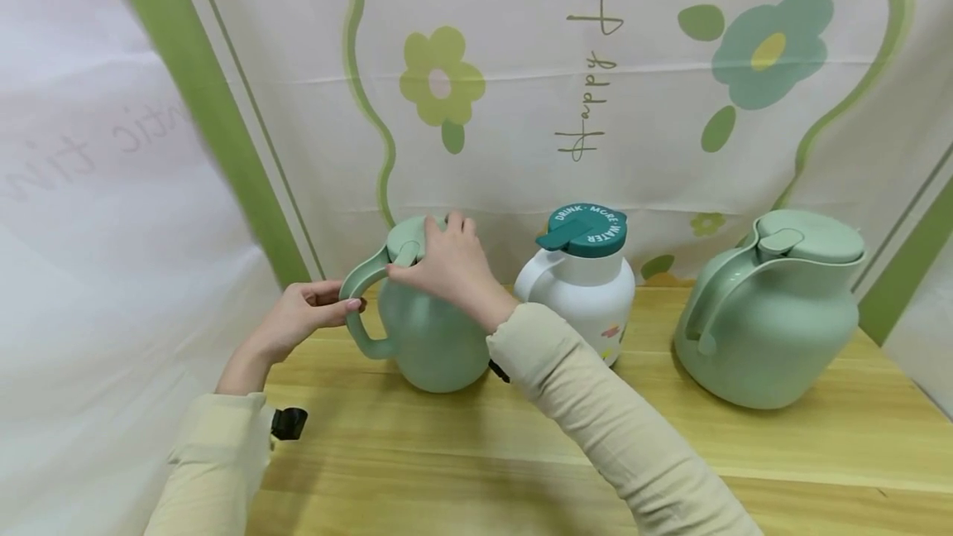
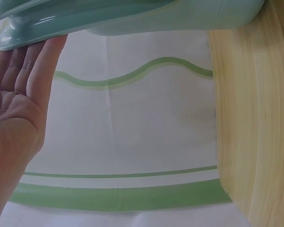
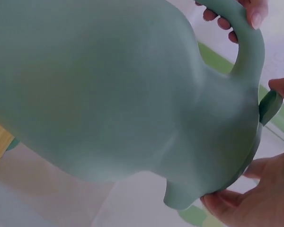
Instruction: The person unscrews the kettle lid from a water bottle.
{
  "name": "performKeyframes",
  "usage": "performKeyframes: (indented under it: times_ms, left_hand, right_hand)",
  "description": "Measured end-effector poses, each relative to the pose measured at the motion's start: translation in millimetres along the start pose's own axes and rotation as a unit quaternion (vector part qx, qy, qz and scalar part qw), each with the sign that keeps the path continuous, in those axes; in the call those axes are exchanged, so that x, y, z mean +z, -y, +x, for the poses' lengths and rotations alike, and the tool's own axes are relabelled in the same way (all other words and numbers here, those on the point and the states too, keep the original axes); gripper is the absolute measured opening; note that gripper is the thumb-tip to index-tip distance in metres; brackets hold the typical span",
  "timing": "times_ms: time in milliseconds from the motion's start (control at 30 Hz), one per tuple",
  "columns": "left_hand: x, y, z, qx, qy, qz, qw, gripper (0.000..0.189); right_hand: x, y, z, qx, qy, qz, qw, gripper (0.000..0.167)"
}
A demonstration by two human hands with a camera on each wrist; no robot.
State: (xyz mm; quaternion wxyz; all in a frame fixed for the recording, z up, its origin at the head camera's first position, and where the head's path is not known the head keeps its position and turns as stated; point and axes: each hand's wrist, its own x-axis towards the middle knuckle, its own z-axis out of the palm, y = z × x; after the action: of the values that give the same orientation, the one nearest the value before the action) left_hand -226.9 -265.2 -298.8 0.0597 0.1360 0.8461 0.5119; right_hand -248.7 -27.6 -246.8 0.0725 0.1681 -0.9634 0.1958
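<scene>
A pale green thermos jug (image 1: 441,346) stands upright on the wooden table. Its loop handle (image 1: 366,341) points left, and my left hand (image 1: 294,323) holds it between thumb and fingers. The right wrist view shows the left fingertips (image 3: 222,22) on the handle's inner side. My right hand (image 1: 456,265) is over the jug's lid (image 1: 405,235), fingers bent across its far edge. The thumb is at the raised lid lever (image 3: 270,106). Part of the lid is hidden by this hand.
To the right stand a white jug (image 1: 588,296) with a dark green lettered lid (image 1: 591,230) and a wider pale green jug (image 1: 774,329). A printed cloth (image 1: 506,139) hangs behind the wooden table (image 1: 417,453). Another white cloth (image 1: 97,271) hangs at left.
</scene>
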Motion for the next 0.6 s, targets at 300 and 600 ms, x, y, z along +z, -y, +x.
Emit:
performKeyframes:
  times_ms: [300,600]
  left_hand:
    - [-0.6,0.1,-1.5,0.001,0.004,0.000,1.0000,0.039]
    - [0.3,2.9,0.9,-0.001,0.007,-0.001,1.0000,0.033]
  right_hand:
    - [-8.0,-11.0,2.1,-0.029,0.031,0.066,0.9969,0.083]
    - [-8.6,-18.6,2.8,-0.017,0.053,0.130,0.9899,0.083]
